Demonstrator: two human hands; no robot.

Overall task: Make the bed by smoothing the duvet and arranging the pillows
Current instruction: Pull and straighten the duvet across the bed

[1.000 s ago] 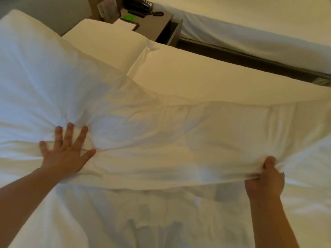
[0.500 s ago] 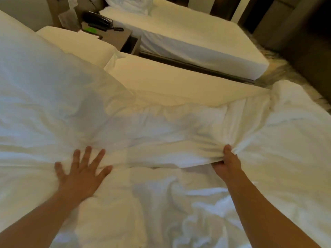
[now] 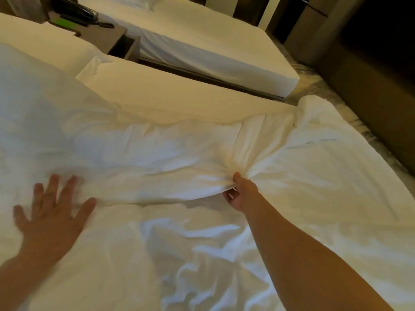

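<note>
Left hand (image 3: 50,212): flat, palm down on the white duvet (image 3: 139,158), all 5 fingers spread wide; slightly motion-blurred. It rests at the lower left, just below a folded edge of the duvet that runs across the bed.

Right hand (image 3: 241,194): thumb on top, fingers curled underneath, pinching a bunched gather of that same folded edge near the middle of the bed. Creases fan out from the grip toward the far side.

Duvet: covers most of the near bed; heavily rumpled in the lower centre between the 2 forearms, smoother to the right, where its edge lies near the carpeted floor (image 3: 368,129).

Pillow (image 3: 42,46): white, at the upper left, beyond the duvet. Beside it the bare fitted mattress sheet (image 3: 170,90) is exposed along the far edge.

Beyond: a bedside table (image 3: 105,37) carrying a dark telephone (image 3: 74,11), then a 2nd bed (image 3: 202,41) with a white sheet.
</note>
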